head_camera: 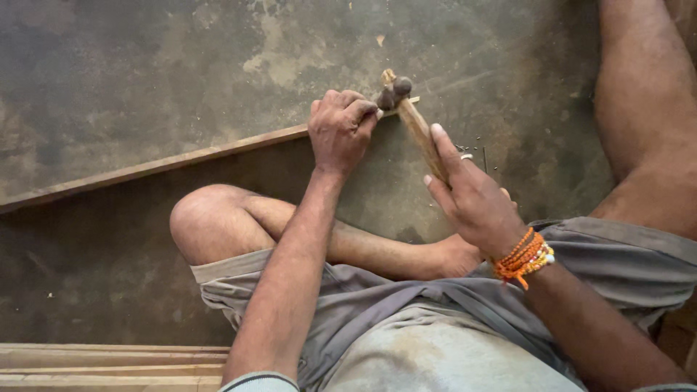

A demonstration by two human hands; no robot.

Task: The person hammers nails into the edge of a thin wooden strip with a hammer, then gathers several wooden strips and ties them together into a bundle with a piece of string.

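While the person sits cross-legged on the stained concrete floor (145,72), the left hand (340,131) rests a little above the centre of the frame, its fingers curled down onto the right end of a long thin wooden strip (156,167). That grip is clenched, pinching at the strip's end; whether a small nail sits between the fingertips cannot be told. The strip lies flat on the floor, running from the left edge of the frame, slightly upward, to the upper middle.

The right hand (472,199), right of centre, is grasping the wooden handle of a hammer (414,120), with the index finger laid along the shaft. The hammer's dark metal head sits at the upper middle of the frame, just beside the left hand's fingertips and over the strip's end.

A few small dark nails (479,152) lie scattered on the floor just right of the hammer handle. Orange and yellow bead bracelets (524,258) circle the right wrist. At the lower left corner lie stacked pale wooden boards (109,366).
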